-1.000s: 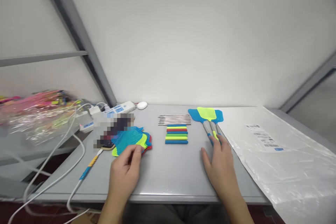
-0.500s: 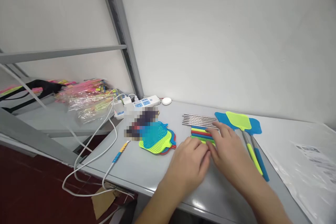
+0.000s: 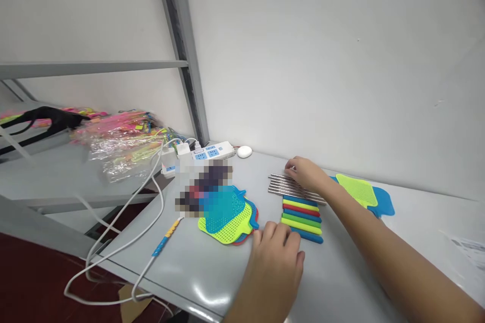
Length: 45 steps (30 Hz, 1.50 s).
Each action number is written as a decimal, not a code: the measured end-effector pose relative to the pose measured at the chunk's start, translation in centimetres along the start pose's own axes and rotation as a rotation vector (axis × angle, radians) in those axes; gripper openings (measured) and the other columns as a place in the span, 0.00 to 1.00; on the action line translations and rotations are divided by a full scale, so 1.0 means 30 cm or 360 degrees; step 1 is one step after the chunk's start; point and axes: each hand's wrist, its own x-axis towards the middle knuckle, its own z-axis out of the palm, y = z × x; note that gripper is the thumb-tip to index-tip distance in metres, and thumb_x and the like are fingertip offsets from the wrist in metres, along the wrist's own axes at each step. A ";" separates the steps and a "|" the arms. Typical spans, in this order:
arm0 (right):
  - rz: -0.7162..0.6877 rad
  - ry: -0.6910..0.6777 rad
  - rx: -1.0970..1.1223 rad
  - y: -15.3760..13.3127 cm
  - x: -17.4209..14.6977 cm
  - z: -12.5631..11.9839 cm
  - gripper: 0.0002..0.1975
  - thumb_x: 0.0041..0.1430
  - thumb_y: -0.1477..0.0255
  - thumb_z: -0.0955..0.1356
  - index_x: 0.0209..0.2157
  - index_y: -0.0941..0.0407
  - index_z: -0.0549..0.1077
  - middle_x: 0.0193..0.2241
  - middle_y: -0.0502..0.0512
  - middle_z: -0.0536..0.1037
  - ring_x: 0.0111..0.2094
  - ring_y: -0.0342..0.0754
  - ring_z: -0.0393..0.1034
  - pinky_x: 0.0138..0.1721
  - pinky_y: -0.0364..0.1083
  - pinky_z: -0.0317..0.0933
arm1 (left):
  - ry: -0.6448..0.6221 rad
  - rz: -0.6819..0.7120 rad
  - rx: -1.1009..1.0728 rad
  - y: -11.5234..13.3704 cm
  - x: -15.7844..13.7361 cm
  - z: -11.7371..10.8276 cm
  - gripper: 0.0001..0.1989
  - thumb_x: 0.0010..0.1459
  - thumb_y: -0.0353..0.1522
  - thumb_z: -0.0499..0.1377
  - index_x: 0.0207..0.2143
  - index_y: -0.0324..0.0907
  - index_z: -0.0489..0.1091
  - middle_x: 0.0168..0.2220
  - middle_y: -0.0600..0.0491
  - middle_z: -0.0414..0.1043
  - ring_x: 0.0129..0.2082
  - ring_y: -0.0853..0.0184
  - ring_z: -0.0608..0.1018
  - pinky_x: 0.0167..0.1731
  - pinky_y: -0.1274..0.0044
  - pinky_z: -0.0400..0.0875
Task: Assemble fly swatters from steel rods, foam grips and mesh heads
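My right hand reaches over the row of thin metal rods, its fingers pinched at the rod on the far side. My left hand is curled beside the stack of fly swatter heads, in blue, yellow-green and red; its fingertips are hidden, close to the stem of one head. Between the hands lies a row of colored handle grips in blue, yellow, red and green. Behind my right forearm are a yellow-green swatter head and a blue swatter head.
At the back left stand a white power strip with plugs and a round white object. White cables loop over the table's left edge. Plastic-bagged items lie on the shelf. White plastic sheeting covers the right side.
My right hand has left the colored grips and moved up to the metal rods. My left hand has moved off the grips toward the swatter heads, uncovering the row. The view has shifted slightly.
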 end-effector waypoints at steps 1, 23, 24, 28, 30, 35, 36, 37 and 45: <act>-0.0035 -0.0006 0.0004 0.004 0.005 0.006 0.14 0.67 0.66 0.61 0.41 0.54 0.76 0.44 0.57 0.77 0.40 0.49 0.72 0.35 0.43 0.60 | 0.0012 -0.0013 -0.0005 0.000 0.002 0.009 0.08 0.59 0.29 0.58 0.42 0.46 0.68 0.42 0.51 0.71 0.41 0.56 0.69 0.39 0.63 0.61; 0.0038 0.0226 0.0091 0.011 -0.031 -0.031 0.08 0.64 0.70 0.60 0.40 0.56 0.69 0.26 0.56 0.76 0.25 0.51 0.68 0.25 0.46 0.53 | -0.0024 0.0136 0.0040 -0.015 0.003 0.030 0.12 0.59 0.23 0.58 0.42 0.47 0.69 0.38 0.54 0.74 0.37 0.60 0.73 0.34 0.68 0.60; 0.0074 0.0291 0.0128 -0.001 -0.048 -0.053 0.09 0.65 0.69 0.59 0.42 0.56 0.67 0.26 0.55 0.75 0.25 0.51 0.68 0.25 0.46 0.54 | 0.0011 0.0169 0.0026 -0.013 0.002 0.028 0.13 0.59 0.22 0.57 0.42 0.47 0.69 0.37 0.54 0.74 0.36 0.60 0.73 0.34 0.69 0.60; 0.0118 0.0622 0.0507 -0.081 -0.147 -0.164 0.10 0.67 0.67 0.57 0.47 0.53 0.60 0.31 0.52 0.74 0.29 0.49 0.70 0.31 0.46 0.60 | 0.0187 0.0330 -0.0358 0.004 -0.008 -0.027 0.13 0.62 0.25 0.56 0.48 0.46 0.66 0.40 0.52 0.74 0.38 0.61 0.74 0.37 0.69 0.63; 0.0096 0.0779 0.1136 -0.144 -0.217 -0.223 0.07 0.65 0.68 0.58 0.44 0.52 0.61 0.29 0.48 0.71 0.28 0.46 0.68 0.32 0.46 0.62 | 0.0331 0.0341 -0.0617 0.011 -0.014 -0.064 0.13 0.63 0.27 0.56 0.50 0.45 0.65 0.41 0.51 0.74 0.40 0.62 0.73 0.40 0.70 0.64; 0.0197 0.0658 0.2520 -0.321 -0.399 -0.322 0.03 0.56 0.74 0.64 0.34 0.52 0.65 0.22 0.43 0.58 0.20 0.40 0.52 0.20 0.41 0.54 | 0.0582 0.0234 -0.0890 0.005 -0.019 -0.097 0.11 0.63 0.29 0.57 0.48 0.44 0.68 0.39 0.50 0.72 0.39 0.64 0.73 0.42 0.72 0.67; 0.0208 0.0627 0.2636 -0.348 -0.426 -0.327 0.03 0.56 0.74 0.64 0.33 0.52 0.65 0.22 0.43 0.57 0.19 0.39 0.50 0.19 0.41 0.51 | 0.0571 0.0237 -0.0891 0.004 -0.018 -0.096 0.10 0.63 0.28 0.57 0.47 0.44 0.68 0.39 0.51 0.72 0.39 0.64 0.73 0.42 0.73 0.67; 0.0204 0.0598 0.2721 -0.368 -0.448 -0.328 0.03 0.56 0.74 0.64 0.33 0.52 0.66 0.21 0.43 0.56 0.19 0.39 0.49 0.19 0.40 0.50 | 0.0542 0.0248 -0.0882 0.003 -0.016 -0.094 0.10 0.63 0.28 0.57 0.46 0.44 0.69 0.39 0.51 0.72 0.39 0.64 0.72 0.41 0.73 0.67; -0.0005 0.0601 0.2818 -0.379 -0.485 -0.264 0.04 0.58 0.75 0.65 0.32 0.53 0.70 0.18 0.42 0.54 0.20 0.39 0.46 0.21 0.40 0.48 | 0.0347 0.0304 -0.0827 0.016 -0.002 -0.100 0.04 0.63 0.27 0.58 0.40 0.44 0.67 0.37 0.53 0.71 0.38 0.66 0.71 0.39 0.74 0.65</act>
